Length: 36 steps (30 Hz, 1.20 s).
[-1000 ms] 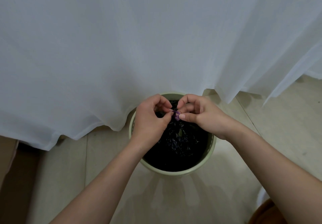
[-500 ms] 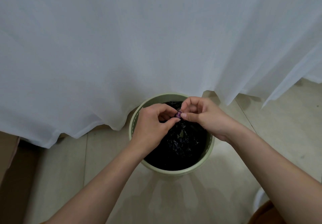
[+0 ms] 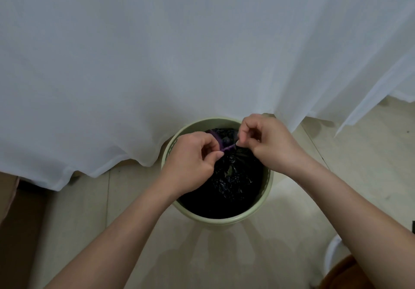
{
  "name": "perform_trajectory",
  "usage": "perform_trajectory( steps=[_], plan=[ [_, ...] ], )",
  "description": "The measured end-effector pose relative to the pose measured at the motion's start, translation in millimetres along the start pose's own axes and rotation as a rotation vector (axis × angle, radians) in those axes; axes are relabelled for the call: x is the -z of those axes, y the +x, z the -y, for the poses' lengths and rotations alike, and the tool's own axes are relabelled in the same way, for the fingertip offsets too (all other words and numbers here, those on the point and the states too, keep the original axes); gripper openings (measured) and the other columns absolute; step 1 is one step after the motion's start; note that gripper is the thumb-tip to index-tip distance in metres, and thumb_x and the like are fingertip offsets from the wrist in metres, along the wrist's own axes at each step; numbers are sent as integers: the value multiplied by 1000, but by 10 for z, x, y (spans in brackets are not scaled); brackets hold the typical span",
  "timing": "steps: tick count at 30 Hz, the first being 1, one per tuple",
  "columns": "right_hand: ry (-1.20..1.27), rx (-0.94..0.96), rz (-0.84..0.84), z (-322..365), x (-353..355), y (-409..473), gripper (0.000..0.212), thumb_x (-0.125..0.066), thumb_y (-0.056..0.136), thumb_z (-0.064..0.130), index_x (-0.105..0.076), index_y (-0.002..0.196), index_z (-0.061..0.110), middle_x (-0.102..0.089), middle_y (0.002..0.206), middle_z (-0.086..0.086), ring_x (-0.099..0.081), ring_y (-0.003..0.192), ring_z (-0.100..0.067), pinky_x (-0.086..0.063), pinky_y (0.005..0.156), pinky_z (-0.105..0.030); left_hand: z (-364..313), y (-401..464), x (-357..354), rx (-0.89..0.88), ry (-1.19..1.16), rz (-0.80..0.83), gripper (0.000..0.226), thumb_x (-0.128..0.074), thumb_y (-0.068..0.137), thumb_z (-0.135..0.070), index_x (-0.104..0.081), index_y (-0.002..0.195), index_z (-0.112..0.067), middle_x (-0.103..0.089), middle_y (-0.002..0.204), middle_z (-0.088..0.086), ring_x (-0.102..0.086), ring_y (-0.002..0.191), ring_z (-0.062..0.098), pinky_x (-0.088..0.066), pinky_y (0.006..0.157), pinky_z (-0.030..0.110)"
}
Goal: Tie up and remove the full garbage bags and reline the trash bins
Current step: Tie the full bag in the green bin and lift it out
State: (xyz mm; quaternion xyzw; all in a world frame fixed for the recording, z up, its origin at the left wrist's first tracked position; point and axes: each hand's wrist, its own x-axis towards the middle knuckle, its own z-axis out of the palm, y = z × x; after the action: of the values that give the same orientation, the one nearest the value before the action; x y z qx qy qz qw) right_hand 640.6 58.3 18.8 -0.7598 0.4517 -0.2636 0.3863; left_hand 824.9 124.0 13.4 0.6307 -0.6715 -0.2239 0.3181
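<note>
Head view, looking down. Pale green round trash bin stands on a light wood-look floor, its far rim touching the hem of a sheer white curtain that fills the upper part of the frame.

Inside the bin: black garbage bag, crinkled and glossy, gathered toward a point near the far side of the opening. Bag sits within the bin, below rim level.

Purple drawstring runs taut between the two hands, above the gathered bag mouth. A wider purple loop of it shows just behind the left hand's knuckles.

Left hand: fingers curled, thumb and forefinger pinching the left end of the drawstring. Hand lies over the bin's left rim, forearm coming in from lower left.

Right hand: fingers curled, thumb and forefinger pinching the right end of the drawstring. Hand lies over the far-right part of the bin, forearm coming in from lower right.

Hands near each other but apart, only the string linking them.

Periphery: a brown surface at far left, partly under the curtain hem; identity unclear. A white rounded object and something orange-brown at lower right, both cropped, cannot tell what they are.
</note>
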Motion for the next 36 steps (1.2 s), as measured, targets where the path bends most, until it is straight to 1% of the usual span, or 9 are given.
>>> perform_trajectory(
  steps=[5,9,13,18,21,23,25,31,36],
  plan=[
    [-271,42,-43,-141,-36,120,35,-49,69,-18,-60,65,14,-50,78,2,-44,68,-3,-33,59,-9,132,34,128,166,51,243,28,-71,84,-18,-56,63,-28,-51,55,-13,-45,53,5,-39,55,23],
    [-257,34,-103,-187,-68,134,34,-49,73,-20,-65,69,10,-52,81,-1,-44,69,1,-32,61,-6,181,2,103,165,27,173,22,-72,84,-18,-59,69,-26,-58,62,-8,-48,55,2,-40,55,16],
    [-235,-47,-175,-183,52,33,27,-60,80,-9,-64,85,17,-54,100,-2,-52,86,-11,-40,76,-9,308,-60,191,168,-104,170,22,-82,75,-14,-62,77,-25,-60,68,-10,-53,54,-3,-40,52,8],
    [-8,-327,75,-197,53,-223,58,-84,74,23,-50,121,25,-54,111,5,-60,78,-8,-44,61,-10,577,-183,247,249,-26,279,65,-88,64,-28,-59,122,-31,-52,116,-13,-57,91,4,-44,76,8],
    [-383,-289,236,-255,-75,-306,85,-85,69,36,-42,140,19,-40,120,1,-49,102,-16,-45,87,-23,680,-182,189,200,201,316,69,-83,71,-33,-57,133,-18,-48,132,-4,-46,121,13,-33,102,19],
    [-697,-176,186,-273,-148,-272,83,-82,69,47,-46,137,17,-36,122,-2,-36,111,-21,-40,95,-32,704,-157,133,165,327,343,66,-79,75,-36,-57,133,-14,-46,138,2,-38,129,19,-28,106,26],
    [-793,-154,151,-296,-185,-190,75,-79,69,54,-53,130,19,-36,118,-2,-32,110,-22,-36,89,-33,723,-118,87,164,378,375,59,-77,78,-36,-62,127,-10,-47,139,5,-38,128,23,-29,106,29],
    [-670,-138,100,-367,-227,-33,20,-76,80,35,-72,96,25,-35,102,7,-34,104,-22,-23,78,-30,679,-66,25,144,311,282,17,-73,84,-27,-71,85,-11,-56,128,3,-47,120,23,-38,100,34],
    [-347,-165,33,-367,-70,29,10,-79,79,25,-69,80,25,-46,105,6,-34,106,-16,-31,90,-29,603,-45,101,247,7,163,18,-69,87,-17,-57,74,-15,-53,126,-2,-49,120,15,-34,100,24]
  ],
)
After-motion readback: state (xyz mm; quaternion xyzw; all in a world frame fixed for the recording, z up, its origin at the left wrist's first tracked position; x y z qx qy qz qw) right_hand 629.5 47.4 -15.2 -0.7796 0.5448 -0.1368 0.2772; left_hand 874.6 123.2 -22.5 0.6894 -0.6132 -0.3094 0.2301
